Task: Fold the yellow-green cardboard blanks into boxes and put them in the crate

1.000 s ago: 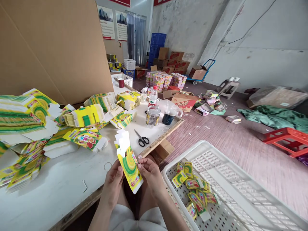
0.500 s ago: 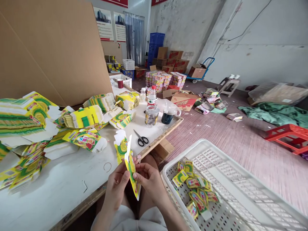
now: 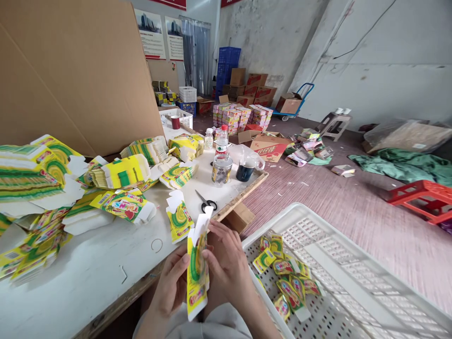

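A flat yellow and green printed carton (image 3: pixel 197 270) stands upright between both my hands, just off the table's front edge. My left hand (image 3: pixel 172 285) pinches its left side with thumb and fingers. My right hand (image 3: pixel 227 263) is closed on its right edge, fingers curled round it. A second flat carton (image 3: pixel 179 217) lies on the white table (image 3: pixel 106 268) just beyond my hands. Black-handled scissors (image 3: pixel 205 202) lie a little farther back.
Stacks of flat yellow-green cartons (image 3: pixel 38 183) cover the table's left and back. A jar (image 3: pixel 221 170), a bottle (image 3: pixel 222 140) and a dark cup (image 3: pixel 245 172) stand at the far corner. A white plastic crate (image 3: pixel 353 287) with several folded cartons sits at my right. A red crate (image 3: pixel 422 201) lies on the floor.
One carton has been left lying on the table edge. The one in my hands has dropped lower and turned more upright, and my right hand has shifted over its right edge.
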Tool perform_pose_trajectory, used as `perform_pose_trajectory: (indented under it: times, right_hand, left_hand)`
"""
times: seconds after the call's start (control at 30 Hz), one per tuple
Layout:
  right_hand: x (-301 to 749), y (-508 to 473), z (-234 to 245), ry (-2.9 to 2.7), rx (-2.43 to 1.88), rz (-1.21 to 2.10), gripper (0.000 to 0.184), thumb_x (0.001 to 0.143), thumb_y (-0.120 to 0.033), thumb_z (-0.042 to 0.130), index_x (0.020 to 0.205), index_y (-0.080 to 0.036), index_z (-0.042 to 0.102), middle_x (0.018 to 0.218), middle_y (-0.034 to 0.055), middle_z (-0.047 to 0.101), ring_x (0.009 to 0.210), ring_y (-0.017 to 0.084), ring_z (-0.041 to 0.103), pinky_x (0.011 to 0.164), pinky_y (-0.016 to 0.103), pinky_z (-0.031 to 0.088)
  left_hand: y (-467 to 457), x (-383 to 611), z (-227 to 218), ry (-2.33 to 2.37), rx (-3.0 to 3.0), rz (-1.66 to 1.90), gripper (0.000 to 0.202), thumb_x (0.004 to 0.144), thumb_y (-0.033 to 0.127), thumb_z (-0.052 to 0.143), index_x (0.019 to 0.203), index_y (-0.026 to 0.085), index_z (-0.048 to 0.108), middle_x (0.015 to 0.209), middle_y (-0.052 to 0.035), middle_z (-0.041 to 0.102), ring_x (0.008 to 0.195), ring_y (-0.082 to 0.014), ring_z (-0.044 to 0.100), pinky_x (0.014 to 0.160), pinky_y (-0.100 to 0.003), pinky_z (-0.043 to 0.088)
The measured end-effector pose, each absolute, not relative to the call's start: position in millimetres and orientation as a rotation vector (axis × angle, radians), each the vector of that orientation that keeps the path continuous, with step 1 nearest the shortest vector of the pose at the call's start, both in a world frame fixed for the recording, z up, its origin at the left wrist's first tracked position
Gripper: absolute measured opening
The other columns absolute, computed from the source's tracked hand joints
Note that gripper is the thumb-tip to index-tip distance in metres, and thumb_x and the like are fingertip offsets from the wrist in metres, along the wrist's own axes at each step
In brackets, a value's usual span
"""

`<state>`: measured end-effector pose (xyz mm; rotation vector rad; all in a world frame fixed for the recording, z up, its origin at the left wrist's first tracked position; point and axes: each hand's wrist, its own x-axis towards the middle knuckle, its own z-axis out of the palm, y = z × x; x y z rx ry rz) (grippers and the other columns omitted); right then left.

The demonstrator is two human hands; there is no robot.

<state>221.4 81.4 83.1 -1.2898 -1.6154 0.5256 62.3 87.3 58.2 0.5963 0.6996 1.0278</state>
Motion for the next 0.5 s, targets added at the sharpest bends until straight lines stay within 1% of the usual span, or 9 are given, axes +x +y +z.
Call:
perform_pose_trajectory:
  times: [0.03,0.1,0.2,0.23,0.27,0.3,0.37,0.43,0.5]
  right_hand:
    - [222.4,81.1,85.7,-1.677,-1.253,0.528,0.039,0.092,-0.026,0.065,0.13,-0.026,0.059,0.132,0.0095,0.065,0.122,0.027,0.057,0.103,0.044,0.044]
    - [223.6,81.0,87.6,-1.717,-1.219,0.553,0.034,0.092,-0.024,0.064,0.126,-0.026,0.06,0.13,0.0093,0.064,0.12,0.027,0.058,0.101,0.042,0.046]
    - [223.2,80.5,84.6,-1.635,-1.235,0.579,0.009,0.094,-0.026,0.059,0.101,-0.024,0.064,0.102,0.0077,0.068,0.099,0.024,0.064,0.085,0.036,0.052]
    - [222.8,80.2,83.1,-1.618,-1.248,0.59,0.006,0.095,-0.026,0.058,0.093,-0.023,0.063,0.093,0.006,0.066,0.091,0.023,0.064,0.08,0.034,0.053]
    - [222.4,79.9,81.8,-1.609,-1.26,0.597,0.01,0.096,-0.027,0.057,0.088,-0.024,0.062,0.087,0.0047,0.064,0.086,0.022,0.064,0.076,0.033,0.052]
    - [222.0,79.6,80.9,-1.604,-1.269,0.593,0.01,0.096,-0.027,0.057,0.087,-0.024,0.061,0.087,0.0045,0.063,0.085,0.022,0.064,0.076,0.033,0.052]
    - [221.4,79.0,80.9,-1.599,-1.273,0.552,0.007,0.095,-0.025,0.058,0.099,-0.024,0.063,0.101,0.0075,0.065,0.097,0.024,0.063,0.084,0.036,0.052]
    - [221.0,78.5,83.5,-1.635,-1.248,0.515,0.018,0.094,-0.023,0.059,0.112,-0.025,0.063,0.116,0.0099,0.064,0.111,0.026,0.06,0.094,0.039,0.049]
    - [220.2,77.9,87.4,-1.711,-1.214,0.525,0.017,0.095,-0.021,0.058,0.109,-0.026,0.065,0.115,0.0085,0.067,0.111,0.026,0.061,0.095,0.04,0.047]
  left_hand:
    - [85.7,62.9,57.5,0.709,0.581,1.023,0.04,0.076,0.047,0.079,0.109,0.024,0.077,0.104,-0.011,0.08,0.104,-0.0342,0.073,0.089,-0.046,0.058]
    - [82.9,63.3,55.7,0.734,0.561,1.014,0.039,0.076,0.048,0.078,0.107,0.025,0.077,0.101,-0.0105,0.08,0.101,-0.0345,0.074,0.086,-0.046,0.059]
    - [81.4,61.3,53.7,0.74,0.562,0.983,0.035,0.076,0.047,0.077,0.103,0.025,0.078,0.096,-0.0103,0.08,0.099,-0.0346,0.074,0.083,-0.045,0.06]
    - [81.7,60.2,53.5,0.747,0.557,0.981,0.035,0.075,0.047,0.078,0.102,0.024,0.078,0.095,-0.0103,0.081,0.098,-0.0345,0.074,0.083,-0.045,0.06]
    - [82.2,58.9,53.3,0.762,0.548,0.985,0.035,0.074,0.046,0.08,0.101,0.024,0.078,0.094,-0.0101,0.08,0.097,-0.0344,0.074,0.082,-0.045,0.06]
    - [82.8,57.7,53.2,0.781,0.534,0.994,0.036,0.072,0.045,0.081,0.101,0.023,0.078,0.093,-0.0098,0.08,0.096,-0.0341,0.074,0.082,-0.045,0.06]
    - [84.1,56.1,52.9,0.799,0.516,0.992,0.039,0.069,0.043,0.084,0.101,0.022,0.078,0.092,-0.0098,0.08,0.094,-0.0333,0.075,0.083,-0.045,0.06]
    - [84.8,55.6,52.4,0.784,0.518,0.988,0.038,0.069,0.042,0.085,0.1,0.021,0.079,0.091,-0.0106,0.08,0.094,-0.0322,0.075,0.085,-0.043,0.059]
    - [84.7,56.1,52.0,0.761,0.527,0.997,0.035,0.071,0.04,0.084,0.099,0.02,0.079,0.093,-0.0114,0.08,0.097,-0.0317,0.074,0.087,-0.042,0.059]
